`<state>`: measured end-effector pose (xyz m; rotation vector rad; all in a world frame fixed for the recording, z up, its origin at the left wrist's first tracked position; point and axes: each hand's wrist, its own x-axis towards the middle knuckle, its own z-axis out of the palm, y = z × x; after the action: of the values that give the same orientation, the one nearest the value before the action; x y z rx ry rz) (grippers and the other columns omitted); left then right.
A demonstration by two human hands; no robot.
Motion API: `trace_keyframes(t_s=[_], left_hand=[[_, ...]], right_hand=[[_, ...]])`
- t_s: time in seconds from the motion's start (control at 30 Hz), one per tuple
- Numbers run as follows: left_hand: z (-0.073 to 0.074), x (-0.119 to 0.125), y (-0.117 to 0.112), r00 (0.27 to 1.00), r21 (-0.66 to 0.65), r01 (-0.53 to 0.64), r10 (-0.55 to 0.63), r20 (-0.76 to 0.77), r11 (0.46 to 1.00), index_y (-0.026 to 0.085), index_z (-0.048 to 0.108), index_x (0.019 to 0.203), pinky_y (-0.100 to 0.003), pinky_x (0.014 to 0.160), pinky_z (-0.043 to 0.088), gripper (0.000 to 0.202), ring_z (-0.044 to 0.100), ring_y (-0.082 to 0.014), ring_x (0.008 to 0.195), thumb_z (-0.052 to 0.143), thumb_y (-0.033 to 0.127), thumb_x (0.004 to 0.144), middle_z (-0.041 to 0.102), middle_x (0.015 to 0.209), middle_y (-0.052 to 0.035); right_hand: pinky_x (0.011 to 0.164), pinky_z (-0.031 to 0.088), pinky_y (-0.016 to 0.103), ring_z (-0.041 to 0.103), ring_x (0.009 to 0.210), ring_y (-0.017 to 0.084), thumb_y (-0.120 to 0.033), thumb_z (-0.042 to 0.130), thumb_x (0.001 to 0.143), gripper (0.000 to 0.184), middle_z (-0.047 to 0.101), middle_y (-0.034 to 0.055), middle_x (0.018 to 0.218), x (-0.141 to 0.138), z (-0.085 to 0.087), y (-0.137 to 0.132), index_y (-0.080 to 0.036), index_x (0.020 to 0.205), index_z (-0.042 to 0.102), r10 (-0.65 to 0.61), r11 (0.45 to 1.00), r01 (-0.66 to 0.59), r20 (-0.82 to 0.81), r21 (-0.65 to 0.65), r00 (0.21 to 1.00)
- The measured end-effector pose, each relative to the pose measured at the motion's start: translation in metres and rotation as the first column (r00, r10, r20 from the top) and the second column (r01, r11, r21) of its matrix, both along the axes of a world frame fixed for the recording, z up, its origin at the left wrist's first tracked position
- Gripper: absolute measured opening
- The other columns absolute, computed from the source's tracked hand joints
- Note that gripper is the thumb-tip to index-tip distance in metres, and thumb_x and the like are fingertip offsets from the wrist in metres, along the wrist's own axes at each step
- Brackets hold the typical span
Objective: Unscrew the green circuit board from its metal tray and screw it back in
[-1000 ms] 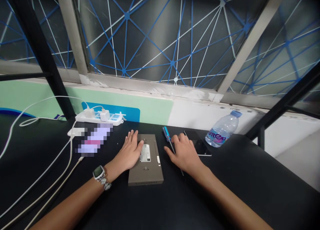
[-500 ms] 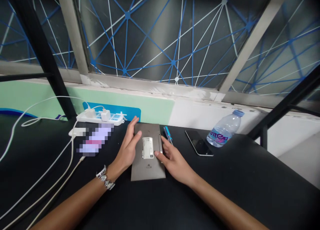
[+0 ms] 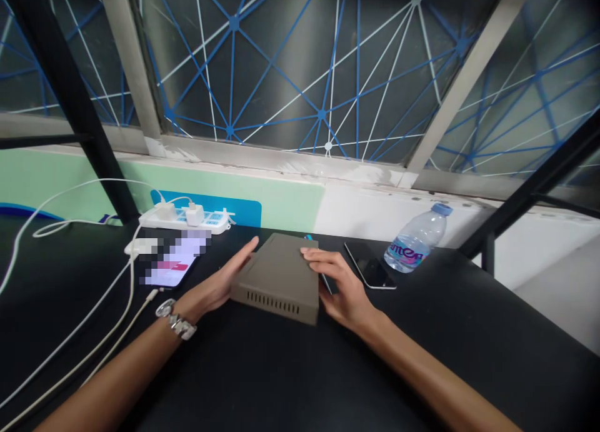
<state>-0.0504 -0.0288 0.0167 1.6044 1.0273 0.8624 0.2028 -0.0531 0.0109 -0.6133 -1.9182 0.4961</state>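
A flat grey-brown metal box (image 3: 281, 266), with a row of vent slots along its near side, is tilted between my two hands above the black table. My left hand (image 3: 224, 286) presses along the box's left side, its fingers partly hidden behind it. On the right edge, my right hand (image 3: 344, 291) grips the box, fingertips on the top face and thumb lower at the side. The blue end of a screwdriver (image 3: 308, 237) peeks out behind the box's far right corner. The box's underside is out of sight.
Right of the box lie a dark phone (image 3: 370, 266) and a tilted water bottle (image 3: 415, 241). To the left are a lit phone (image 3: 175, 263), a white power strip (image 3: 213, 221) and white cables (image 3: 132, 269). A wall and window (image 3: 281, 75) close off the back.
The box has been turned over: its labelled face was showing, and now a plain face and slotted side show. My right fingers have moved onto its top, and my left hand has shifted left.
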Motion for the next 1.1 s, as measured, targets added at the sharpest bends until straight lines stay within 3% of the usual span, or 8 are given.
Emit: trace_keyframes(t_s=[0.1,0.17,0.27,0.37,0.43,0.53,0.93,1.1], left_hand=[[0.002,0.007,-0.002,0.967,-0.326,0.168,-0.091,0.237,0.93,0.017,0.063,0.118,-0.038,0.07,0.055,0.059,0.069,-0.0274,0.088,0.036,0.062,0.092,0.073,0.09,-0.0113],[0.001,0.01,-0.002,0.939,-0.323,0.193,-0.08,0.335,0.927,0.018,0.059,0.125,-0.037,0.071,0.055,0.052,0.069,-0.028,0.094,0.046,0.055,0.091,0.073,0.099,-0.0112],[-0.004,0.011,0.001,0.922,-0.245,0.149,-0.045,0.385,0.958,0.02,0.056,0.129,-0.036,0.069,0.056,0.049,0.068,-0.0278,0.095,0.053,0.05,0.091,0.071,0.109,-0.0115],[-0.01,0.014,0.0,0.931,-0.218,0.091,-0.005,0.366,0.972,0.021,0.057,0.128,-0.036,0.071,0.056,0.048,0.069,-0.0254,0.089,0.057,0.049,0.09,0.071,0.107,-0.0106],[-0.012,0.018,-0.001,0.935,-0.202,0.062,0.014,0.356,0.977,0.021,0.057,0.128,-0.038,0.075,0.056,0.047,0.07,-0.0244,0.086,0.058,0.049,0.09,0.071,0.105,-0.0104],[-0.01,0.024,-0.005,0.92,-0.17,0.028,0.041,0.39,0.985,0.018,0.056,0.128,-0.039,0.079,0.056,0.048,0.07,-0.0246,0.09,0.06,0.047,0.089,0.071,0.11,-0.0119],[-0.009,0.027,-0.006,0.915,-0.177,-0.078,0.141,0.379,0.981,0.017,0.059,0.123,-0.041,0.089,0.054,0.049,0.065,-0.0281,0.107,0.066,0.046,0.085,0.069,0.117,-0.0137],[-0.015,0.026,-0.002,0.916,-0.256,-0.127,0.212,0.34,0.958,0.016,0.06,0.123,-0.04,0.088,0.054,0.055,0.067,-0.0269,0.101,0.057,0.057,0.087,0.07,0.114,-0.0127]], right_hand=[[0.109,0.039,0.058,0.053,0.128,0.027,-0.009,0.063,0.08,0.029,0.064,0.0045,0.12,0.004,-0.005,0.005,-0.03,0.099,0.065,0.049,0.996,-0.043,0.077,-0.079,0.996],[0.11,0.037,0.057,0.047,0.133,0.029,-0.011,0.065,0.078,0.024,0.06,0.0058,0.126,0.003,-0.007,0.008,-0.028,0.095,0.064,-0.009,0.996,0.017,0.085,-0.086,0.996],[0.102,0.046,0.05,0.047,0.131,0.03,-0.016,0.068,0.078,0.037,0.052,0.0112,0.135,-0.001,-0.006,0.012,-0.026,0.112,0.058,-0.227,0.97,0.224,-0.023,-0.095,0.974],[0.061,0.057,0.033,0.068,0.083,0.022,-0.032,0.06,0.087,0.033,0.067,0.008,0.099,-0.003,-0.003,0.012,-0.023,0.119,0.052,-0.242,0.899,0.203,-0.054,-0.389,0.969],[0.038,0.045,0.023,0.061,0.049,0.015,-0.042,0.054,0.092,0.028,0.064,-0.0005,0.067,-0.005,-0.001,0.008,-0.021,0.111,0.055,-0.101,0.798,0.083,0.003,-0.597,0.995],[0.03,0.037,0.019,0.055,0.034,0.012,-0.049,0.057,0.09,0.038,0.064,-0.0024,0.057,-0.009,0.001,0.001,-0.02,0.115,0.053,0.023,0.711,0.022,0.054,-0.703,0.998],[0.024,0.03,0.018,0.049,0.029,0.011,-0.056,0.054,0.09,0.041,0.062,-0.0037,0.057,-0.009,0.003,-0.001,-0.024,0.114,0.05,-0.024,0.667,0.045,0.039,-0.743,0.999],[0.049,0.048,0.021,0.059,0.054,0.011,-0.049,0.06,0.088,0.028,0.063,-0.0027,0.076,-0.01,0.015,0.0,-0.025,0.098,0.052,-0.157,0.662,-0.094,-0.26,-0.744,0.953]])
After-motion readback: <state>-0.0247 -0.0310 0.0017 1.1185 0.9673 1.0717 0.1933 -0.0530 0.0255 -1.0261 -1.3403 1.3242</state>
